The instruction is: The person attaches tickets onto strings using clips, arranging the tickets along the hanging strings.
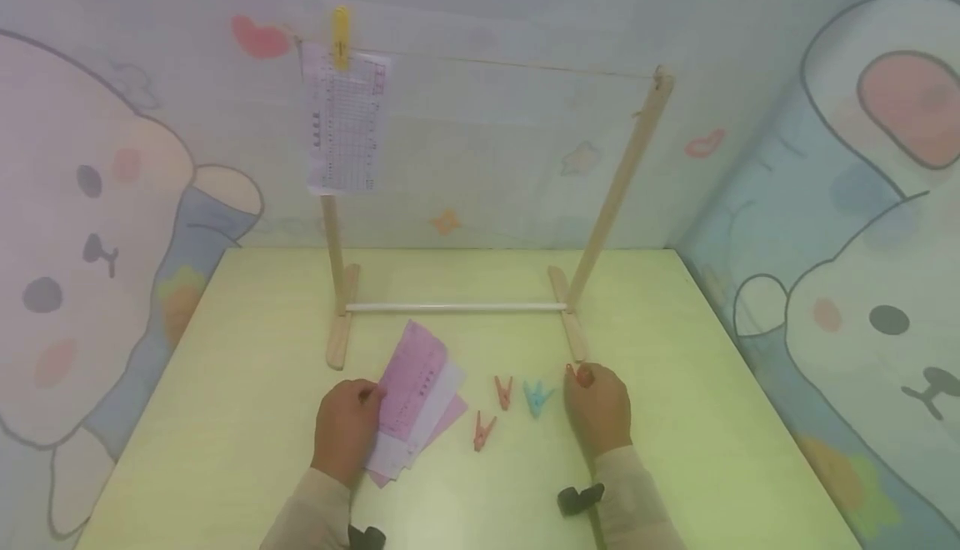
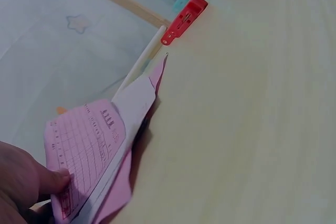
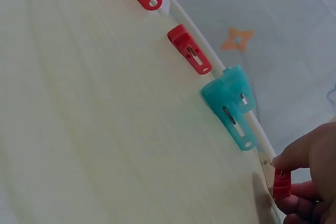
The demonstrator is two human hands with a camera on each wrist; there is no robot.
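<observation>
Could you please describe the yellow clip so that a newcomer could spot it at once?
Look to the wooden frame on the table, then up to the string across its top. Near the string's left end, the yellow clip holds a printed sheet. It alone is yellow and up high; the red clips are lower down.

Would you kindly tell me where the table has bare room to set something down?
Bare table lies left of the left hand, right of the right hand, and behind the white rod. Between the hands, papers and clothespins crowd the surface.
</observation>
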